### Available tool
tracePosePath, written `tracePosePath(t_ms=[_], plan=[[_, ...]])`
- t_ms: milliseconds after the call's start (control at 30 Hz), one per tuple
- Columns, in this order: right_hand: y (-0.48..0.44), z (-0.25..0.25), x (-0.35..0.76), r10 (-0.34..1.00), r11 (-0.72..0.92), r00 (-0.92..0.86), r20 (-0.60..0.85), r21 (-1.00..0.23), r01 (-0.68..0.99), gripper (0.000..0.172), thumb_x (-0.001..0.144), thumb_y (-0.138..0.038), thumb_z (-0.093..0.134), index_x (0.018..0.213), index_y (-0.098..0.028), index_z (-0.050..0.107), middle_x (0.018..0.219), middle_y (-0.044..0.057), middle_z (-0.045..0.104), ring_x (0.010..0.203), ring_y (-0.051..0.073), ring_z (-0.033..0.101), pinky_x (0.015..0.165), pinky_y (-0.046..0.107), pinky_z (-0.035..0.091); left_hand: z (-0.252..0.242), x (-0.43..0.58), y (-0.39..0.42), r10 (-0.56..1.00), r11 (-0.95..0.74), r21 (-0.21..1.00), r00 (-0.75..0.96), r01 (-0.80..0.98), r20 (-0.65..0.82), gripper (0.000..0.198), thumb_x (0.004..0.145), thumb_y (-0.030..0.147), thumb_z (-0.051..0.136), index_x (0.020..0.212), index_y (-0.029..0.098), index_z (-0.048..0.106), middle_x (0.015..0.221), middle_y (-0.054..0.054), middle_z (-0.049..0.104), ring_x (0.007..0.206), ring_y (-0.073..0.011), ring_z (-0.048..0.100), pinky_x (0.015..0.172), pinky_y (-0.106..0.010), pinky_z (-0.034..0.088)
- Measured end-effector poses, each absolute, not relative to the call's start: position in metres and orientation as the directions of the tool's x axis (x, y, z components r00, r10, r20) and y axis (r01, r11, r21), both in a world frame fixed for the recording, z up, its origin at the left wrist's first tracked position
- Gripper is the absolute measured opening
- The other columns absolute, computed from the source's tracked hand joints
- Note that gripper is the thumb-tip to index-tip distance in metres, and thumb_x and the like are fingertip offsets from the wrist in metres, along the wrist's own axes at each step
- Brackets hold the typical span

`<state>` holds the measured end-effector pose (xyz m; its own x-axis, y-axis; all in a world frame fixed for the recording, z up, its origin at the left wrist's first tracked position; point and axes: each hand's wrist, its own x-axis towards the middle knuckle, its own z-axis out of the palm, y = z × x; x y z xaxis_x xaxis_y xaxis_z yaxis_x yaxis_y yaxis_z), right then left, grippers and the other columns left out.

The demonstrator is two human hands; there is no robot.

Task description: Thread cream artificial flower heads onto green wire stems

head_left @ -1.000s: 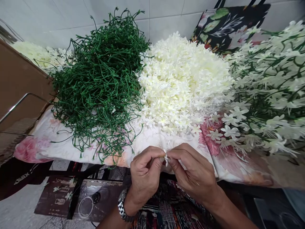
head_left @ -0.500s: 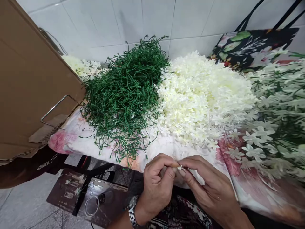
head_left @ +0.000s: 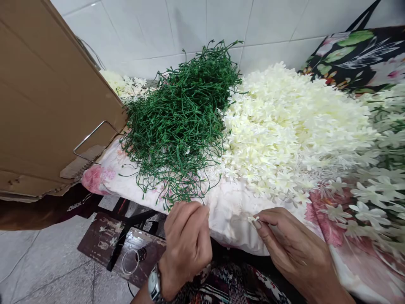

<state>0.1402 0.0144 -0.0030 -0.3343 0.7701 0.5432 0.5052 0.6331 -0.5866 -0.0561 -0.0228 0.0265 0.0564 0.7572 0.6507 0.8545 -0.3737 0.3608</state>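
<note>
Broadly, a big brown cardboard box [head_left: 47, 105] fills the upper left of the frame, leaning in front of a white tiled wall [head_left: 205, 25]. Across the middle and right spreads a wide heap of cream-white plastic blossoms [head_left: 300, 122]. Touching its left flank sits a tangled mound of thin green plastic stems [head_left: 183, 122]. Both piles rest on a pale cloth printed with pink flowers [head_left: 228, 202], whose front edge hangs over near the bottom centre. Along the right edge lie sprays of white flowers on green stalks [head_left: 376, 190] (these look already put together). In the upper right corner a black bag with a floral print [head_left: 357, 55] stands against the wall.

At the bottom centre the left hand [head_left: 186, 240] is curled, knuckles up, with its fingertips at the lowest strands of the green mound. Whether they grip a strand cannot be told, since the fingers hide it. To the lower right, apart from it, the right hand [head_left: 294, 249] rests against the cloth's front edge. A silver metal wristwatch [head_left: 154, 285] shows at the left wrist, by the bottom edge. The right thumb and forefinger are pressed together on a small white plastic blossom [head_left: 253, 219], which sits at the fingertips just below the near fringe of the cream heap.
</note>
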Motion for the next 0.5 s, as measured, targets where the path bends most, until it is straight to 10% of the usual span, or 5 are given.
tracePosePath(t_ms=[200,333,500], plan=[[0.012,-0.014,0.141,0.773,0.633,-0.367,0.517,-0.603,0.485,0.012,0.081,-0.011,0.054,0.09,-0.019,0.053,0.073,0.003,0.058,0.064,0.014,0.058,0.059,0.024,0.047,0.047,-0.096,-0.036,0.583,-0.313,0.377,-0.137,0.872,0.801,0.026,0.069,0.002,0.061,0.09,0.018,0.063,0.08,-0.003,0.062,0.071,-0.0163,0.058,0.062,-0.028,0.045],[0.012,-0.015,0.142,0.774,0.633,-0.394,0.495,-0.606,0.482,0.011,0.081,-0.013,0.054,0.09,-0.019,0.053,0.075,0.004,0.058,0.065,0.014,0.058,0.061,0.025,0.048,0.05,-0.116,-0.025,0.824,0.087,0.576,-0.384,0.812,0.417,0.011,0.079,0.017,0.054,0.07,0.017,0.06,0.066,0.0,0.059,0.06,-0.0128,0.053,0.054,-0.023,0.04],[0.012,-0.015,0.143,0.769,0.64,-0.389,0.508,-0.606,0.473,0.013,0.08,-0.012,0.056,0.09,-0.019,0.053,0.076,0.004,0.058,0.067,0.015,0.058,0.062,0.025,0.048,0.042,-0.117,-0.012,0.906,0.31,0.548,-0.416,0.777,0.078,0.024,0.075,0.027,0.054,0.054,0.017,0.051,0.05,0.004,0.049,0.049,-0.0108,0.044,0.046,-0.021,0.032]])
